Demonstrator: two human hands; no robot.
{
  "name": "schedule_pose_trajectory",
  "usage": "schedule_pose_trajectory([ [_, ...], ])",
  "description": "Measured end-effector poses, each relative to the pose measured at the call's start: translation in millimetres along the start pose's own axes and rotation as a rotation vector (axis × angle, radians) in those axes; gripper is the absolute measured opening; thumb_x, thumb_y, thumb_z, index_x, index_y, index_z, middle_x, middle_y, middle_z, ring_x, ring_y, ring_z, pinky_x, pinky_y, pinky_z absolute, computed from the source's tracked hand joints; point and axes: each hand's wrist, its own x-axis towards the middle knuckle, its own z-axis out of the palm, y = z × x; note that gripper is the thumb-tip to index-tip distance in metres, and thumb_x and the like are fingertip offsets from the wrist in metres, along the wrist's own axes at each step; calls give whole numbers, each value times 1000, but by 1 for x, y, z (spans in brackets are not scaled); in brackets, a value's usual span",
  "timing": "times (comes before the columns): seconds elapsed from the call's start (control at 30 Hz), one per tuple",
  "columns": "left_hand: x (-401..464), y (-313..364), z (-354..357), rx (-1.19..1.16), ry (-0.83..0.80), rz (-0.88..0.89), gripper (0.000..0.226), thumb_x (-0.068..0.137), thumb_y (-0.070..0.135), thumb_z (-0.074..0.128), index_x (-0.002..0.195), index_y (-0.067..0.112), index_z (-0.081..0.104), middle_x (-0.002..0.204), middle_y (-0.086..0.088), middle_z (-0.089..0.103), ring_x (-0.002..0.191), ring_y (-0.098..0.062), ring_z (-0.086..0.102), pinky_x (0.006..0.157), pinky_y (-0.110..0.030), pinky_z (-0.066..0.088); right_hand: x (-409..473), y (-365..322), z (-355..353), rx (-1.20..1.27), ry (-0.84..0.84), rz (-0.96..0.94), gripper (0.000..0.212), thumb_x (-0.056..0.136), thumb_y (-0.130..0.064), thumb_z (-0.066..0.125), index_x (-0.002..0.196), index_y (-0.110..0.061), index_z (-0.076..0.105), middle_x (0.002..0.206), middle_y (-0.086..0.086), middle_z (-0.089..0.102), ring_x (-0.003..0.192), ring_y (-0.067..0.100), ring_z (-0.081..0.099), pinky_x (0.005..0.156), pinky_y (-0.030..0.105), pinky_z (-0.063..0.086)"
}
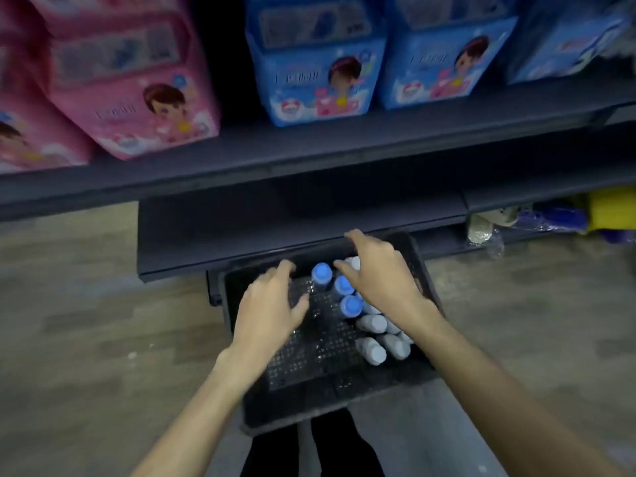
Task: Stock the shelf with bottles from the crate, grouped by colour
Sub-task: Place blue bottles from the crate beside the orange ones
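A black plastic crate sits on the floor below me, in front of a dark low shelf. Inside it stand three bottles with bright blue caps and several bottles with pale grey-white caps on the right side. My left hand hovers over the crate's left half, fingers spread, holding nothing. My right hand reaches over the far right of the crate, fingers apart above a pale-capped bottle, which it partly hides. I cannot tell whether it touches that bottle.
The upper shelf carries pink packs at the left and blue packs in the middle and right. Blue and yellow goods lie under the shelf at the right. Wood-look floor surrounds the crate.
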Motion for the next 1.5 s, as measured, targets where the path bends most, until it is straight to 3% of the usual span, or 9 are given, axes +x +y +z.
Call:
schedule_pose_trajectory([
  [0.1,3,-30,56,20,-97,-32,40,83,33,68,116,16,52,98,-2,65,92,-24,64,78,-40,52,11,37,68,-10,-107,57,49,96,-38,61,136,-14,46,112,12,63,99,31,62,66,33,40],
  [0.33,22,-73,141,51,-202,-86,44,87,35,63,126,19,49,108,-1,65,97,-24,63,92,-42,46,62,64,184,12,-214,115,48,94,-26,60,138,-15,44,124,14,57,110,37,58,79,41,49],
  [0.7,24,-108,163,78,-240,-149,45,89,38,60,129,25,45,110,4,65,103,-20,63,93,-40,43,115,58,233,-253,-237,103,44,96,-27,60,132,-6,45,123,16,58,106,38,62,74,40,47],
  [0.83,25,-113,156,19,-275,-190,42,88,36,62,126,25,47,107,4,67,101,-21,64,95,-42,44,110,51,211,-203,-225,61,36,87,-25,66,116,-9,53,116,13,62,103,36,62,74,38,46],
  [1.0,39,-103,150,-137,-328,-225,52,85,27,67,129,20,40,107,-5,64,100,-28,62,84,-41,52,79,36,153,-44,-131,29,42,77,-27,69,117,-19,61,109,5,64,99,28,61,76,34,43],
  [1.17,56,-96,150,-219,-227,-162,78,80,20,75,144,21,31,131,-5,48,116,-27,53,90,-40,49,46,8,100,59,-12,-97,43,69,-30,71,111,-25,66,103,-6,67,92,19,62,76,33,47],
  [1.23,58,-91,144,-345,-159,-113,74,77,22,78,141,23,39,127,-1,52,112,-21,55,90,-38,49,34,-5,78,98,37,-138,46,64,-38,67,109,-27,66,99,-9,69,88,18,64,78,37,52],
  [1.33,52,-83,127,-512,-84,-100,51,71,31,78,116,27,55,107,7,65,96,-15,64,81,-43,53,21,-23,44,189,54,-137,48,61,-45,64,106,-31,61,91,-14,70,83,14,66,78,37,53],
  [1.5,42,-57,61,-535,-154,13,60,63,29,84,118,28,59,100,14,69,93,-5,65,79,-31,55,3,-36,-19,487,10,-185,50,70,-22,86,108,-19,53,103,-14,70,89,2,69,84,25,56],
])
